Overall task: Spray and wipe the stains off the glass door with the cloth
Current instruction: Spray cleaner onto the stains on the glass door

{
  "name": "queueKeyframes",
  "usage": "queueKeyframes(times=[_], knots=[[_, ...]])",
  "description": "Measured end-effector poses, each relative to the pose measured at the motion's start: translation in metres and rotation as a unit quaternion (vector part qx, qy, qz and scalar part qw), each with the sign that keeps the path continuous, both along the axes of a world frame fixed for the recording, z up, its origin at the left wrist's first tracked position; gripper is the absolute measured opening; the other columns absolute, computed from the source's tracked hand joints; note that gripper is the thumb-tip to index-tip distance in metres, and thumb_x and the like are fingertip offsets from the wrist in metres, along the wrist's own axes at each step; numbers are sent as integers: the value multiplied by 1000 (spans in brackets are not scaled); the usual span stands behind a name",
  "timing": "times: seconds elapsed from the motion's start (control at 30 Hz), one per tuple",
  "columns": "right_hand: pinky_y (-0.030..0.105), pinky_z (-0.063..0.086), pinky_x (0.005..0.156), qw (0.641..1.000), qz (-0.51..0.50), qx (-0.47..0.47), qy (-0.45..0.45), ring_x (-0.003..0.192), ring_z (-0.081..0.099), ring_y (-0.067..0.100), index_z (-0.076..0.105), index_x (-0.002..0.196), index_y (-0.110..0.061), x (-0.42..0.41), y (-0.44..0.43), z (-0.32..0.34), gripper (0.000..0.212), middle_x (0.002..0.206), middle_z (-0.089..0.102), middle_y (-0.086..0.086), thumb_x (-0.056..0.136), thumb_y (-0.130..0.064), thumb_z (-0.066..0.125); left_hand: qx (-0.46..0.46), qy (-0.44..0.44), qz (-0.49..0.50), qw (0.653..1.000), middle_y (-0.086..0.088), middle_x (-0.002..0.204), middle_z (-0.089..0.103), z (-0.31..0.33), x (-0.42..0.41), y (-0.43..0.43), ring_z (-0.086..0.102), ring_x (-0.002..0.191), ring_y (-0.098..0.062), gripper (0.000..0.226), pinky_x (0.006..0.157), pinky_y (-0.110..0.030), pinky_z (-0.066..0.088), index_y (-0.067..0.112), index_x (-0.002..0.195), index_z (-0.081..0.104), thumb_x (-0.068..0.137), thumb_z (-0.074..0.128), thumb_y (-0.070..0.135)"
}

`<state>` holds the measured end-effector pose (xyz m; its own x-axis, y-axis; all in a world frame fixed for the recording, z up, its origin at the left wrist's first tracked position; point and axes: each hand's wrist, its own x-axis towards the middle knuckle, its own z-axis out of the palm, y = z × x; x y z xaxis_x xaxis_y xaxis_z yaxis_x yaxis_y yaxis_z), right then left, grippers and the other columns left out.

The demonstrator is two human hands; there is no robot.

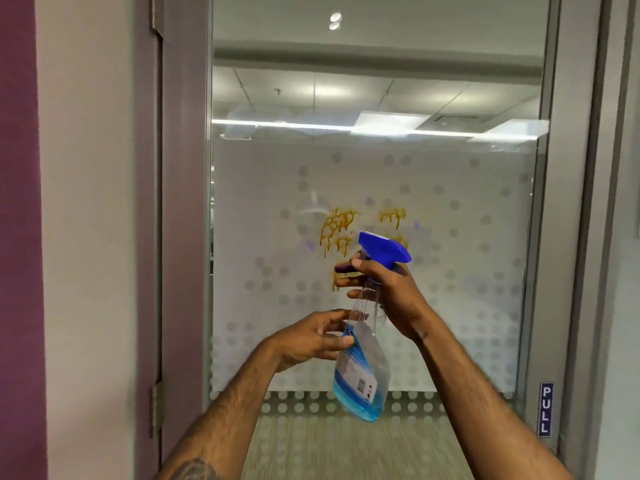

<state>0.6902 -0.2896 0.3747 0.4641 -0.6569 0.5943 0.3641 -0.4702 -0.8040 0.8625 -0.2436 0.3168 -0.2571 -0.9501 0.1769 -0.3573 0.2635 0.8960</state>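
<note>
Your right hand grasps the neck of the spray bottle, fingers wrapped below the blue trigger head, which points left toward the stains. The bottle hangs tilted, blue liquid pooled at its base. Your left hand rests against the bottle's left side, fingers loosely curled and touching the label, not clenched. The orange-brown stains run in drips on the glass door, just above and left of the trigger head. A "PULL" sign sits at the door's lower right.
</note>
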Motion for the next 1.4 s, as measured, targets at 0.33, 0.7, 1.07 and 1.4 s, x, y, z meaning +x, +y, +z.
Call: queueKeyframes(times=[0.33,0.7,1.07,1.4], knots=[[44,62,74,994,-111,14,-11,90,77,24,68,101,-8,11,-16,0,19,103,78,8,91,-24,68,-45,-95,39,994,-1,136,63,16,27,-25,61,125,-17,54,105,-42,54,30,139,55,89,75,28],[51,63,70,948,-309,-57,40,75,73,32,68,85,-12,27,-12,12,28,81,74,17,84,-39,73,-456,-405,457,647,-9,170,7,89,114,-74,5,157,-26,68,125,-50,12,19,161,20,103,21,54],[25,39,44,909,-404,-89,45,37,44,5,62,59,-13,36,-17,14,40,38,44,-9,82,-45,70,-484,-429,515,563,-7,170,8,81,132,-131,5,158,-26,66,124,-57,6,23,162,16,104,20,54],[28,45,49,894,-434,-97,51,43,47,9,62,60,-16,37,-10,10,40,48,53,-2,83,-48,68,-504,-399,536,547,-9,170,8,76,134,-137,6,158,-27,62,124,-56,3,27,162,13,105,19,52]])
